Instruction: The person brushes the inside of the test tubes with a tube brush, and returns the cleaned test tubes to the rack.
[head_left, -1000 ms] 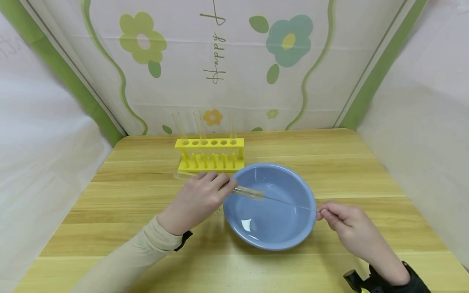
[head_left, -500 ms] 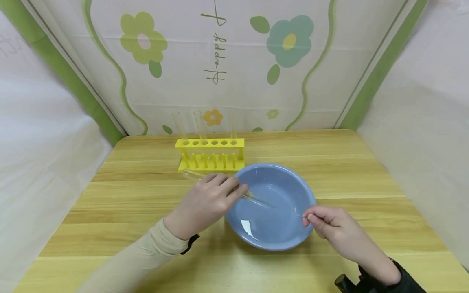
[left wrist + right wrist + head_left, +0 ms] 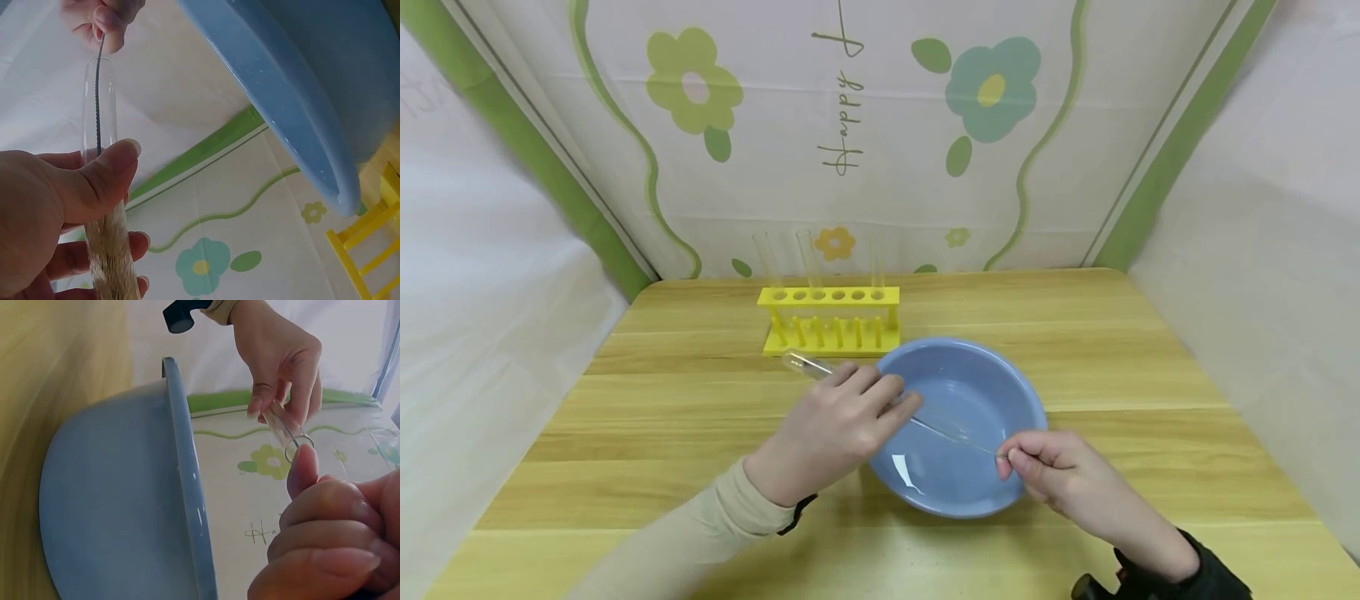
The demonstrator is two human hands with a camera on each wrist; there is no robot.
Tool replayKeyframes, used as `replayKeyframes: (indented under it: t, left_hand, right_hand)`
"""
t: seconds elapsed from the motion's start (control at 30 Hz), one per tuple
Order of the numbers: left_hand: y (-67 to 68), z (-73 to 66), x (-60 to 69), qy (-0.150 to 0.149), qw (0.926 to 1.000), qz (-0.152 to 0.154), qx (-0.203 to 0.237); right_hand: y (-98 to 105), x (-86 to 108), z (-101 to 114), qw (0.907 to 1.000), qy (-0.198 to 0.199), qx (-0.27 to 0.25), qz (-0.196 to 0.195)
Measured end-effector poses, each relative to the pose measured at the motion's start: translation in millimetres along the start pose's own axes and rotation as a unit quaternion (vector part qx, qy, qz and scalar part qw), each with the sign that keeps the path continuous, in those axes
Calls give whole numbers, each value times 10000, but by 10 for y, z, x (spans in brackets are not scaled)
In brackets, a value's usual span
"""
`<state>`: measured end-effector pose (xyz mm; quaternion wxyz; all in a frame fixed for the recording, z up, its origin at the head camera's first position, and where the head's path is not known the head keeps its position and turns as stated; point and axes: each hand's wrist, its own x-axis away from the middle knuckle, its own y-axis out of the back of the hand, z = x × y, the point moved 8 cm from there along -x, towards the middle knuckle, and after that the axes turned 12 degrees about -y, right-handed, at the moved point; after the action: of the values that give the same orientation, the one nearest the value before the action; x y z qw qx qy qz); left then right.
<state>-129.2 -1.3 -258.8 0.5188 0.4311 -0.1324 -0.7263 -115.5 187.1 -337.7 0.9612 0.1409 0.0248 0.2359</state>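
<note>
Over the left part of the blue basin (image 3: pixel 958 492), my left hand (image 3: pixel 842 421) grips a clear test tube (image 3: pixel 805 363) tilted with its mouth toward the right. In the left wrist view, brush bristles (image 3: pixel 112 256) fill the tube below my thumb, and a twisted wire stem (image 3: pixel 98 106) comes out of its mouth. My right hand (image 3: pixel 1067 479) pinches the end of that stem over the basin's right side; in the right wrist view its fingers (image 3: pixel 303 469) are close to the tube's mouth (image 3: pixel 299 447).
A yellow rack (image 3: pixel 829 297) with pegs stands behind the basin on the wooden table (image 3: pixel 662 400), holding three upright clear tubes, one of them in the middle (image 3: pixel 808 258). A flower-printed cloth (image 3: pixel 910 200) rises behind the table.
My right hand has moved left, toward the tube, bringing the stem deeper into it. My left hand has shifted slightly right and nearer to me, still gripping the tube.
</note>
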Motion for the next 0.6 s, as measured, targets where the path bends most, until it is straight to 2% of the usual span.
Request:
replayKeyframes:
  t: [0.3,0.5,0.6]
  left_hand:
    - [47,-36,-71,-43,10000,-12,-53]
    - [65,-48,-85,-24,9999,-16,-106]
    - [57,-53,-84,-38,9998,24,-173]
  right_hand:
    - [-93,-77,27,9987,-158,-363,308]
    - [-132,-105,29,9966,-63,-665,491]
    - [-145,-120,34,9972,43,-562,494]
